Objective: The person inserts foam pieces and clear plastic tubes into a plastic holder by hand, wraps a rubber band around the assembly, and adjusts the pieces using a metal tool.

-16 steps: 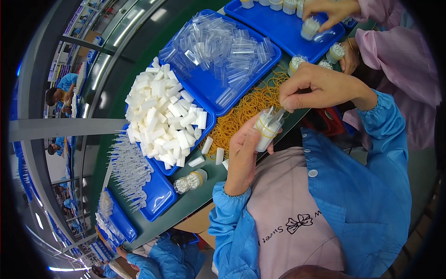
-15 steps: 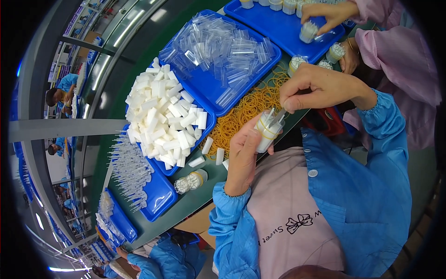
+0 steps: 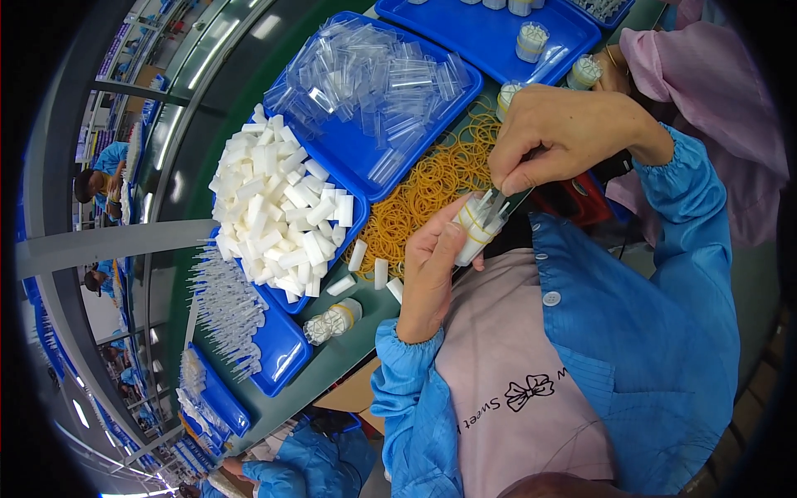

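Observation:
My left hand is wrapped round a bundle of white and clear pieces, bound with a yellow rubber band and tilted a little. Above its top end, my right hand is closed in a pinch. A thin clear plastic piece shows between its fingertips and the bundle, standing among the upper ends. The far end of this piece is hidden inside. Just left of the hands lies a pile of yellow-brown rubber bands, with a few loose white blocks near it.
White blocks are heaped on one blue tray, clear plastic pieces on another. Thin translucent parts lie at left. Finished-looking bundles lie near the table edge. At right, a co-worker's hand is beside another bundle.
The co-worker's hand has let go of a bundle on the far tray and left it standing. My right fingertips have moved slightly lower toward the held bundle. The whole view has shifted a little.

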`<state>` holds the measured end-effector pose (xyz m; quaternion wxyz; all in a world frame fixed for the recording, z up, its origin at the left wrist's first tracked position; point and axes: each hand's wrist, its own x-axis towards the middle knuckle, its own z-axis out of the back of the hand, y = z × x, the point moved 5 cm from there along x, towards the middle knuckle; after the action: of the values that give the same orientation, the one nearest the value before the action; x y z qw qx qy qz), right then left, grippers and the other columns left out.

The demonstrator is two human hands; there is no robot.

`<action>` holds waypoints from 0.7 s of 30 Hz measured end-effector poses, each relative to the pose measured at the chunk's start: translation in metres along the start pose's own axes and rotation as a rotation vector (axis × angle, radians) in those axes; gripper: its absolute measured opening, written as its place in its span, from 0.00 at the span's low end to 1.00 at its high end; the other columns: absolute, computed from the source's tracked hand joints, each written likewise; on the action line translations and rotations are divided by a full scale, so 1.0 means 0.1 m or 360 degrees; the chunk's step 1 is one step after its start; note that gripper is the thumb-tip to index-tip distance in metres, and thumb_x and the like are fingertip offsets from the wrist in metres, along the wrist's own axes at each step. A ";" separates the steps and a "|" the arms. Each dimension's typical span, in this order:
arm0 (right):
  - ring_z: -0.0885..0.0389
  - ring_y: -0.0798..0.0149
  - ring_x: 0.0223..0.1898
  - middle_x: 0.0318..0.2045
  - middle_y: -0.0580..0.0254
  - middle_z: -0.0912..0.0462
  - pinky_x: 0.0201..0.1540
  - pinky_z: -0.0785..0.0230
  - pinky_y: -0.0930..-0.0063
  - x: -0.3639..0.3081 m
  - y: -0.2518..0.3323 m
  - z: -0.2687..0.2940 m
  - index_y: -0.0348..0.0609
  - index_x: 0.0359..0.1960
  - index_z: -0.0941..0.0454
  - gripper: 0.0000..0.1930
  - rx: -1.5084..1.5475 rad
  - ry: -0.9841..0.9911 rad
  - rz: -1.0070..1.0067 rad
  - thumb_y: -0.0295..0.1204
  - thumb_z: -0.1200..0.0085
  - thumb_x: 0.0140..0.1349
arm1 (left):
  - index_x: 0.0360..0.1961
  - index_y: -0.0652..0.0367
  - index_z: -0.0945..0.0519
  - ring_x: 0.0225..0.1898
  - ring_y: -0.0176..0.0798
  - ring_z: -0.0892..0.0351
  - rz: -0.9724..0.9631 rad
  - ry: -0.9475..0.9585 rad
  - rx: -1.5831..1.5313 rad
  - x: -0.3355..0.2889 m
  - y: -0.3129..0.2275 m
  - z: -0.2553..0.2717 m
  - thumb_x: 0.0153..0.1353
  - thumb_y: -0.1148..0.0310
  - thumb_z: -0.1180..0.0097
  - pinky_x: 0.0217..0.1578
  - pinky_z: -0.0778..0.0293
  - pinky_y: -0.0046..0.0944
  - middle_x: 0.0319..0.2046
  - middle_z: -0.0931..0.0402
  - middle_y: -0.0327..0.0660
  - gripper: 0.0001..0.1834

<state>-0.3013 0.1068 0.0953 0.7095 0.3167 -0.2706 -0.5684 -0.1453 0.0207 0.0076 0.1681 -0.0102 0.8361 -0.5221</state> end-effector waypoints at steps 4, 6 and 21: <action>0.29 0.64 0.17 0.16 0.61 0.24 0.22 0.39 0.70 -0.01 0.02 0.06 0.39 0.27 0.19 0.11 -0.0027 0.0068 -0.0004 0.35 0.47 0.57 | 0.59 0.66 0.28 0.35 0.28 0.27 0.0032 0.0154 -0.0079 0.00 0.02 -0.04 0.68 0.58 0.49 0.34 0.29 0.28 0.43 0.21 0.40 0.25; 0.29 0.64 0.18 0.17 0.61 0.24 0.24 0.38 0.69 0.01 0.01 0.05 0.39 0.27 0.18 0.12 -0.0110 0.0355 -0.0158 0.36 0.46 0.54 | 0.58 0.66 0.28 0.36 0.27 0.27 0.0084 0.0193 -0.0049 0.00 0.05 -0.07 0.67 0.59 0.47 0.35 0.30 0.28 0.43 0.22 0.39 0.25; 0.21 0.56 0.29 0.22 0.61 0.19 0.31 0.32 0.65 -0.09 0.21 0.28 0.43 0.27 0.16 0.08 -0.0680 0.0099 -0.0241 0.34 0.42 0.52 | 0.57 0.67 0.28 0.29 0.31 0.26 0.0036 0.0204 -0.0007 0.08 0.08 0.02 0.66 0.46 0.52 0.29 0.28 0.29 0.40 0.21 0.48 0.32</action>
<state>-0.3104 0.1152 0.1296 0.7237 0.1960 -0.0976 -0.6544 -0.1514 0.0211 -0.0023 0.1199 0.0324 0.8463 -0.5180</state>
